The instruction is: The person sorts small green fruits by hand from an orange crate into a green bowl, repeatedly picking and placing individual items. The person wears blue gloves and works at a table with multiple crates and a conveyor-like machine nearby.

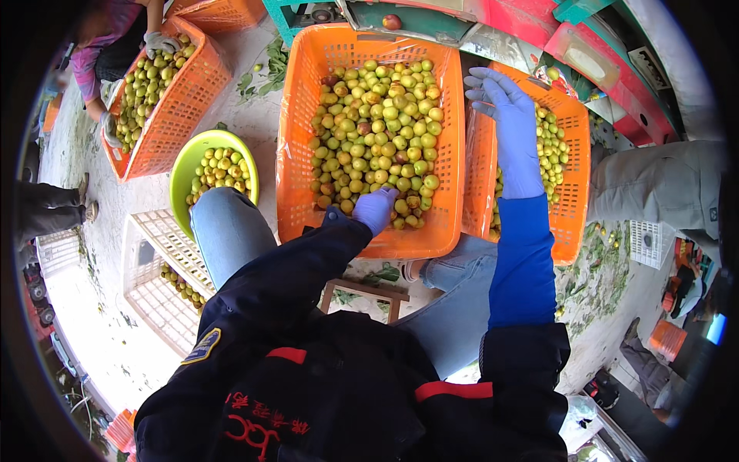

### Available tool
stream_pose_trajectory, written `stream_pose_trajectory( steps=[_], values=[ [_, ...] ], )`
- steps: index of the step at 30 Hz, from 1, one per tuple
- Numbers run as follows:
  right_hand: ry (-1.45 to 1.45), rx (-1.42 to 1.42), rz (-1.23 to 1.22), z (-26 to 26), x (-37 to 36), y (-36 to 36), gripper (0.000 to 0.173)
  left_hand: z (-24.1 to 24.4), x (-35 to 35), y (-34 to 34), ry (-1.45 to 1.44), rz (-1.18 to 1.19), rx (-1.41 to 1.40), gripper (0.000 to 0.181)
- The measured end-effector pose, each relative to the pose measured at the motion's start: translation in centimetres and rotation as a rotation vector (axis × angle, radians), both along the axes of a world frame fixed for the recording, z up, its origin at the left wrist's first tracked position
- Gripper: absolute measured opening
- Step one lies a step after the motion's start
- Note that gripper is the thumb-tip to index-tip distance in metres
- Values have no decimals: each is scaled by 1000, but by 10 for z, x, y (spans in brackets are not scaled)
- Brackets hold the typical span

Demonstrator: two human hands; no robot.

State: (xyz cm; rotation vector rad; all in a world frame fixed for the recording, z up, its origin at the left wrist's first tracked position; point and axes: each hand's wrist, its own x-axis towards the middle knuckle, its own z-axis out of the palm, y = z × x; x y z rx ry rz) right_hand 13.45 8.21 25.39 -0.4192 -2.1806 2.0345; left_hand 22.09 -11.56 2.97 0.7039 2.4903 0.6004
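An orange plastic crate [369, 247] lined with clear film stands before me, holding many small yellow-green fruits [375, 127] that look like jujubes, some with brown patches. My left hand [374, 211], in a thin violet-blue glove, reaches into its near side. Its fingers are curled down against the fruits, and whether they grip one is hidden. Raised above the second orange crate [568, 225] on the right is my right hand [511, 130], gloved alike, fingers extended and nothing in it. More of the same fruits [551, 144] fill that crate below the hand.
A lime-green bucket [245, 144] of fruits stands by my left knee, above a white plastic crate [138, 254]. At upper left a person's gloved hands [160, 44] touch fruits in a tilted orange crate [202, 86]. A wooden stool [366, 287] is beneath me. Red-and-green machinery [514, 23] borders the far side.
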Motion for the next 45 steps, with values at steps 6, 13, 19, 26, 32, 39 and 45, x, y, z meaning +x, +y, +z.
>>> stream_pose_trajectory(
  steps=[6,13,19,26,32,39,45],
  values=[
    [51,-20,66,9,-3,-11,22,-15,-4,102,146,-7,-3,37],
    [86,-68,66,18,-6,-7,21,-16,-10,66,96,157,181,13],
    [79,-78,109,21,-9,-13,21,-25,-46,37,117,461,68,30],
    [48,-60,130,20,-8,-19,21,-35,-39,29,-89,488,152,28],
    [59,-53,103,19,-5,-21,21,-12,-121,-13,152,807,205,27],
    [27,-39,111,16,-9,-25,21,-22,-172,-32,-17,217,-361,47],
    [64,-54,77,16,-10,-25,20,-35,-227,-8,163,449,105,33]
  ],
)
